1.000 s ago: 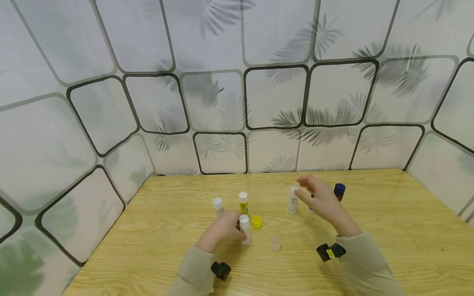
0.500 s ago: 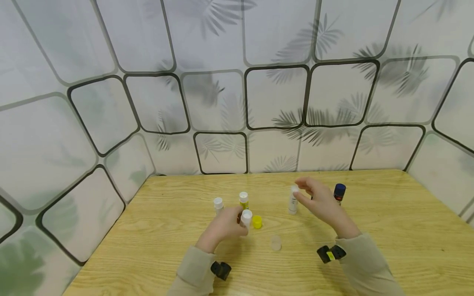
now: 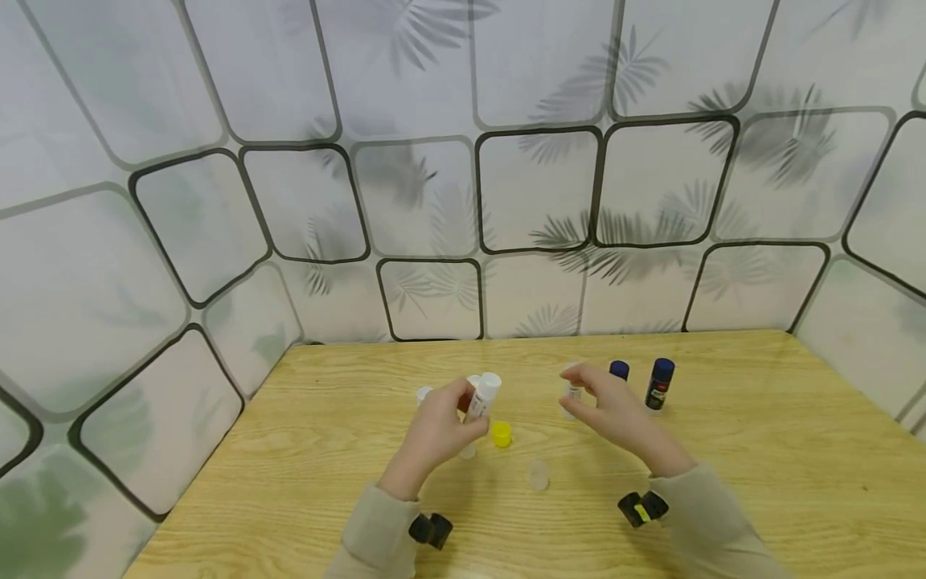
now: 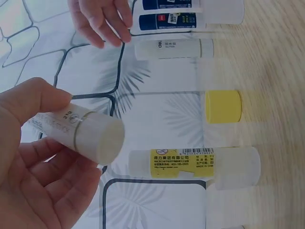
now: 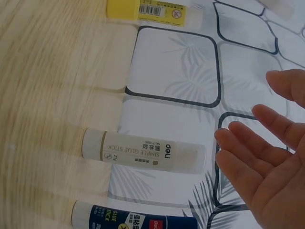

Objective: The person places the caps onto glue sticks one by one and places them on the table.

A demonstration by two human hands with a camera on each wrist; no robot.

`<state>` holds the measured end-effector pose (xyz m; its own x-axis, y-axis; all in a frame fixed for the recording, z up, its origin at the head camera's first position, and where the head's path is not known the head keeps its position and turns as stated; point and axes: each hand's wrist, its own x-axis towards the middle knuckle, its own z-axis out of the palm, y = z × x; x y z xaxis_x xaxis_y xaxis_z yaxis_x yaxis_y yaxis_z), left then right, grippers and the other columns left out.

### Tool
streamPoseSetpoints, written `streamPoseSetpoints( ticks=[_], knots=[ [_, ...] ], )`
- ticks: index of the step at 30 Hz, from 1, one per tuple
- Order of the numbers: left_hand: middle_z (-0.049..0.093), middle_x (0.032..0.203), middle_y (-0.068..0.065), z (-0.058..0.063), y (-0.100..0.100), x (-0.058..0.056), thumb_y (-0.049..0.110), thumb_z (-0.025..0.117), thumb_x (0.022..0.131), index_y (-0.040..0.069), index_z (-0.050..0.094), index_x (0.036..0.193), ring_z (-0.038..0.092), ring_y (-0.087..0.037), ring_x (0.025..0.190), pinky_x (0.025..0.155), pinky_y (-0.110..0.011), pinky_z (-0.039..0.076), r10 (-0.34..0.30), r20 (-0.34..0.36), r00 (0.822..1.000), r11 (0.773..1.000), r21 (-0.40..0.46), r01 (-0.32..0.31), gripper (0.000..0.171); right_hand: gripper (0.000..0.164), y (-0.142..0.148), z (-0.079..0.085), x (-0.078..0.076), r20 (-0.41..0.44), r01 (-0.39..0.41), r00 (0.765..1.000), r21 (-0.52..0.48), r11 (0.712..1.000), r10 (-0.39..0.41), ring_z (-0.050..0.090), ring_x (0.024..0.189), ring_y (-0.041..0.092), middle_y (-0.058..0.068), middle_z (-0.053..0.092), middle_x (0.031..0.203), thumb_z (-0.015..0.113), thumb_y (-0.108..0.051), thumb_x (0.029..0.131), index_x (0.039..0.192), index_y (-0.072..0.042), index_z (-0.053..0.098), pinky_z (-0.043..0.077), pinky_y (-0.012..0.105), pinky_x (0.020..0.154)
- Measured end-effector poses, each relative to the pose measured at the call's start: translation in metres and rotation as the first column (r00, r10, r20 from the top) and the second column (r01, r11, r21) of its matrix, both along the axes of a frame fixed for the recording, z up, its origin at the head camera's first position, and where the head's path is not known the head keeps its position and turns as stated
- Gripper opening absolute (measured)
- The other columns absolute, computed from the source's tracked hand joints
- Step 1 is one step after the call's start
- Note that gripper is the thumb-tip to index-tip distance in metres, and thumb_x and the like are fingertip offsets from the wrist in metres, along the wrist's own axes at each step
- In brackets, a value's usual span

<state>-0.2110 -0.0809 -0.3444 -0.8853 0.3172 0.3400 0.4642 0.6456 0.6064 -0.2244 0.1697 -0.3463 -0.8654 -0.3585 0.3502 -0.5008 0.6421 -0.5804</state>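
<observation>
My left hand (image 3: 434,434) grips a white glue stick (image 3: 487,392) between thumb and fingers, raised over the table and tilted. Up close in the left wrist view, the glue stick's translucent end (image 4: 110,140) points away from the palm. The right hand (image 3: 622,414) hovers beside a second white glue stick (image 5: 147,150), its fingers apart and holding nothing. That second stick stands upright on the table, partly hidden by the right fingers in the head view. A yellow-labelled glue stick (image 4: 183,163) stands behind the left hand, mostly hidden in the head view.
A yellow cap (image 3: 502,434) and a clear round disc (image 3: 538,474) lie on the wooden table (image 3: 760,474) between the hands. Two dark blue glue sticks (image 3: 659,388) stand to the right. Another white cap (image 3: 424,393) shows behind the left hand. A patterned curtain (image 3: 535,193) borders the table.
The left hand has lifted the white glue stick off the table and tilted it. The right hand has shifted slightly left and down, uncovering more of the nearer blue glue stick.
</observation>
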Motion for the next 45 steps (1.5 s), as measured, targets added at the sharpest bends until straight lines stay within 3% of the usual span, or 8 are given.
streamPoseSetpoints(
  ticks=[7, 20, 27, 38, 45],
  knots=[
    [0.058, 0.08, 0.002, 0.005, 0.002, 0.004, 0.013, 0.065, 0.075, 0.009, 0.058, 0.088, 0.054, -0.01, 0.068, 0.055, -0.022, 0.045, 0.009, -0.061, 0.998, 0.998, 0.066, -0.005, 0.015, 0.033, -0.013, -0.007, 0.003, 0.039, -0.097, 0.995, 0.076, 0.992, 0.094, 0.052, 0.099, 0.03, 0.011, 0.055, 0.108, 0.062, -0.016, 0.083, 0.111, -0.002, 0.054, 0.044, 0.044, 0.08],
    [0.058, 0.08, 0.002, 0.007, 0.003, 0.004, 0.013, 0.065, 0.075, 0.008, 0.061, 0.089, 0.053, -0.009, 0.068, 0.056, -0.02, 0.045, 0.018, -0.093, 0.996, 0.997, 0.08, -0.011, 0.016, 0.032, -0.028, -0.02, 0.005, 0.111, -0.262, 0.964, 0.202, 0.944, 0.243, 0.055, 0.089, 0.026, 0.011, 0.058, 0.101, 0.067, -0.015, 0.077, 0.104, 0.0, 0.057, 0.046, 0.04, 0.075],
    [0.059, 0.081, 0.001, 0.007, 0.003, 0.005, 0.013, 0.065, 0.074, 0.007, 0.063, 0.091, 0.053, -0.01, 0.068, 0.055, -0.02, 0.045, 0.018, -0.102, 0.995, 0.997, 0.082, -0.01, 0.017, 0.032, -0.032, -0.024, 0.005, 0.256, -0.311, 0.931, 0.177, 0.934, 0.262, 0.054, 0.091, 0.029, 0.012, 0.057, 0.102, 0.067, -0.015, 0.077, 0.103, 0.001, 0.057, 0.045, 0.042, 0.075],
    [0.059, 0.082, 0.0, 0.006, 0.004, 0.005, 0.012, 0.066, 0.073, 0.007, 0.063, 0.091, 0.053, -0.009, 0.067, 0.055, -0.02, 0.045, 0.015, -0.12, 0.993, 0.997, 0.073, -0.007, 0.019, 0.034, -0.034, -0.029, 0.006, 0.344, -0.304, 0.914, 0.23, 0.924, 0.216, 0.055, 0.086, 0.022, 0.006, 0.059, 0.097, 0.071, -0.017, 0.073, 0.101, -0.002, 0.059, 0.045, 0.039, 0.073],
    [0.06, 0.082, 0.001, 0.005, 0.004, 0.004, 0.011, 0.066, 0.073, 0.008, 0.063, 0.091, 0.053, -0.008, 0.066, 0.055, -0.02, 0.045, 0.02, -0.118, 0.993, 0.998, 0.067, -0.012, 0.018, 0.027, -0.034, -0.03, 0.007, 0.364, -0.326, 0.903, 0.233, 0.916, 0.229, 0.055, 0.08, 0.018, 0.002, 0.059, 0.09, 0.071, -0.011, 0.072, 0.096, -0.004, 0.06, 0.046, 0.034, 0.068]
  ],
)
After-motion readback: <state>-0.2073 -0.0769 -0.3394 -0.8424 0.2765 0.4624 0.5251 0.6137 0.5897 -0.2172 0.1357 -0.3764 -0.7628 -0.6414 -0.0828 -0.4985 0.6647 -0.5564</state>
